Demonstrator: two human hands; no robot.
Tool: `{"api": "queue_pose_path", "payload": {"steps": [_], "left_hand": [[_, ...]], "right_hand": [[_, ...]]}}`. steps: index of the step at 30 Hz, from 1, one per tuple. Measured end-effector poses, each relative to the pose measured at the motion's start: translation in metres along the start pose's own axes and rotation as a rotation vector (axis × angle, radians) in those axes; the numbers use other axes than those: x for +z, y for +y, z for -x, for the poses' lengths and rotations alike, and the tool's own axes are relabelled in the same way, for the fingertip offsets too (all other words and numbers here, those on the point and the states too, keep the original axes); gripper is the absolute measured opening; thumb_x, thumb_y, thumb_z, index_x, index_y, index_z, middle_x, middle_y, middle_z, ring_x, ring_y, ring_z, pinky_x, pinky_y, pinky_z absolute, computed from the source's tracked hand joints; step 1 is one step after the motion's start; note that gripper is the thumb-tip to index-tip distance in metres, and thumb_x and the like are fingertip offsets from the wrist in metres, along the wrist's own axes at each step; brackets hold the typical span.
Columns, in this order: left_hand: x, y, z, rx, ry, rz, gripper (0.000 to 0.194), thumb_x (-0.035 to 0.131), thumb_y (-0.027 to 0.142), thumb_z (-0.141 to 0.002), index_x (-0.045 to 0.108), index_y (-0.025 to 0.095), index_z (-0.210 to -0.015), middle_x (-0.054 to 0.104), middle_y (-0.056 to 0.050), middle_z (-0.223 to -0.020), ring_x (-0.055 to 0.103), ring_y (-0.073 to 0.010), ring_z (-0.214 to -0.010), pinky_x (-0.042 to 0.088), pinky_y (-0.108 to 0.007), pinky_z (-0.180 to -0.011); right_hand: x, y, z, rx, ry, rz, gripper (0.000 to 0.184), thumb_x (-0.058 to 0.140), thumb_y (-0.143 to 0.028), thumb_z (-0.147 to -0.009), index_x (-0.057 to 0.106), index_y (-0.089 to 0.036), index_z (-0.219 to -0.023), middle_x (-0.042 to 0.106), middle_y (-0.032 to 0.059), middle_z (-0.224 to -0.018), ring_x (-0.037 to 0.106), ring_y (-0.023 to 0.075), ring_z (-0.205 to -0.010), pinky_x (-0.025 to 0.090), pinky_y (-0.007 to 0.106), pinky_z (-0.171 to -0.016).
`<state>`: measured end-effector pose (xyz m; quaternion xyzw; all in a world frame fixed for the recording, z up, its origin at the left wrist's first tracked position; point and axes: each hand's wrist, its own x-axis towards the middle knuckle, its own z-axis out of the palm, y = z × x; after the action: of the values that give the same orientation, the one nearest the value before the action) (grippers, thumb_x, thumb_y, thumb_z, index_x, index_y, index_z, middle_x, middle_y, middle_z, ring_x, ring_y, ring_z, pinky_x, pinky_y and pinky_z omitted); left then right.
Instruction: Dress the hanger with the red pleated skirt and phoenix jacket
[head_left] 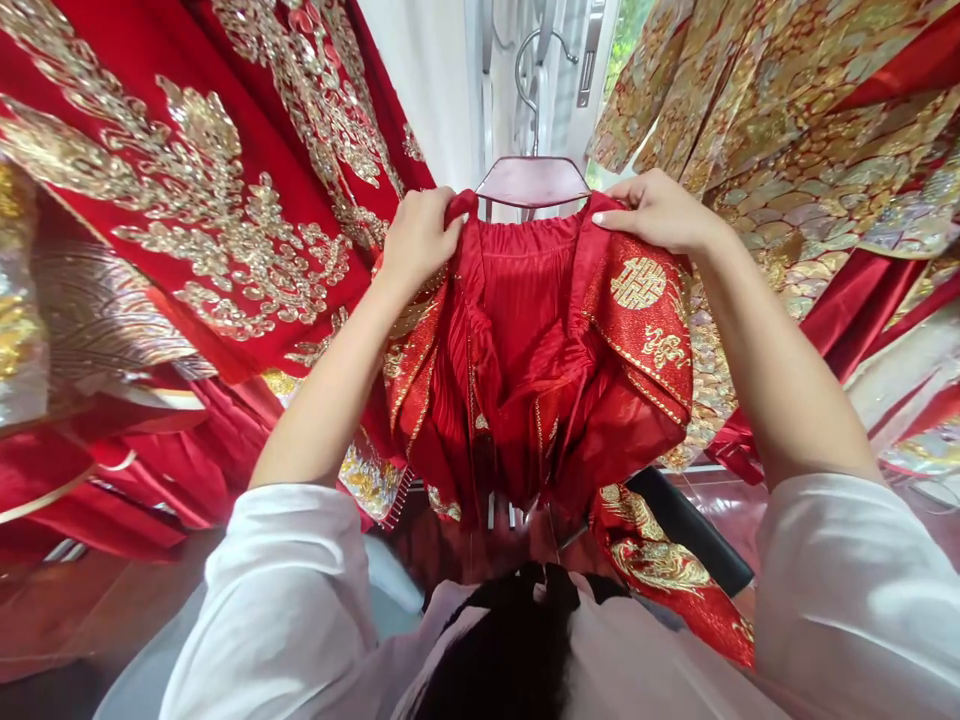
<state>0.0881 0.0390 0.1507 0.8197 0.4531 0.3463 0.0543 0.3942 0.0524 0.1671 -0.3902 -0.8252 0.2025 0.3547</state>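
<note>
A red skirt (pixel 540 370) with gold embroidery and an elastic waistband hangs in front of me. My left hand (pixel 420 240) is closed on the left end of the waistband. My right hand (pixel 656 212) grips the right end, fingers pressed over the fabric. Both hands hold the waistband up against a dark red hanger (pixel 534 180) with a metal hook (pixel 534 60). The skirt's lower folds drop toward my lap. White sleeves cover my upper arms.
Red garments with heavy gold embroidery (pixel 187 200) hang at the left. More gold-patterned red garments (pixel 810 150) hang at the right. A white wall and a window frame (pixel 585 60) lie behind the hanger. A dark object (pixel 690 530) sits below the skirt.
</note>
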Motion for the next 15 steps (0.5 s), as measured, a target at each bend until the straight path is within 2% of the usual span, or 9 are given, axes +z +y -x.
{"api": "queue_pose_path", "payload": {"steps": [3,4,6,8,12,15], "left_hand": [[0.01,0.005,0.007,0.003,0.196,-0.093,0.021,0.045,0.047,-0.082,0.057,0.03,-0.088,0.061,-0.008,-0.079,0.046,-0.0322,-0.113,0.035,-0.042,-0.085],[0.01,0.007,0.009,-0.005,0.216,-0.124,0.022,0.047,0.049,-0.082,0.056,0.03,-0.088,0.061,-0.008,-0.081,0.046,-0.0323,-0.113,0.035,-0.043,-0.086],[0.007,0.011,0.013,-0.028,0.209,-0.187,0.026,0.051,0.052,-0.081,0.056,0.027,-0.087,0.061,-0.006,-0.082,0.049,-0.0308,-0.108,0.035,-0.042,-0.086],[-0.001,0.012,0.016,-0.042,0.172,-0.222,0.031,0.049,0.054,-0.083,0.056,0.024,-0.086,0.06,-0.005,-0.082,0.051,-0.0264,-0.097,0.036,-0.041,-0.086],[-0.014,0.003,0.017,-0.039,0.105,-0.151,0.041,0.042,0.061,-0.085,0.057,0.023,-0.085,0.058,-0.001,-0.079,0.048,-0.0188,-0.081,0.036,-0.037,-0.087],[-0.013,-0.01,0.015,-0.045,0.154,-0.058,0.036,0.047,0.061,-0.084,0.055,0.025,-0.081,0.053,0.001,-0.072,0.043,-0.0173,-0.08,0.036,-0.035,-0.089]], "right_hand": [[0.004,-0.001,0.002,-0.044,0.081,0.163,0.012,0.06,-0.016,-0.081,0.06,-0.012,-0.07,0.048,-0.004,-0.06,0.036,0.0061,-0.059,0.028,0.023,-0.061],[0.006,-0.002,0.004,-0.046,0.128,0.216,0.01,0.061,-0.015,-0.08,0.06,-0.012,-0.072,0.049,-0.0034,-0.062,0.037,0.0064,-0.06,0.028,0.023,-0.063],[0.01,-0.003,0.008,-0.036,0.222,0.309,0.007,0.063,-0.015,-0.079,0.061,-0.011,-0.074,0.05,-0.0021,-0.066,0.038,0.0071,-0.064,0.027,0.023,-0.065],[0.012,-0.005,0.011,-0.023,0.258,0.363,0.011,0.063,-0.016,-0.08,0.058,-0.011,-0.071,0.048,-0.0024,-0.065,0.037,0.0071,-0.064,0.025,0.024,-0.065],[0.011,-0.009,0.013,-0.076,0.177,0.356,0.029,0.056,-0.015,-0.086,0.044,-0.013,-0.06,0.033,-0.0063,-0.057,0.027,0.0048,-0.059,0.02,0.023,-0.06],[0.008,-0.01,0.012,-0.092,0.167,0.338,0.04,0.05,-0.017,-0.09,0.034,-0.015,-0.054,0.025,-0.0065,-0.056,0.022,0.004,-0.057,0.019,0.023,-0.06]]}}
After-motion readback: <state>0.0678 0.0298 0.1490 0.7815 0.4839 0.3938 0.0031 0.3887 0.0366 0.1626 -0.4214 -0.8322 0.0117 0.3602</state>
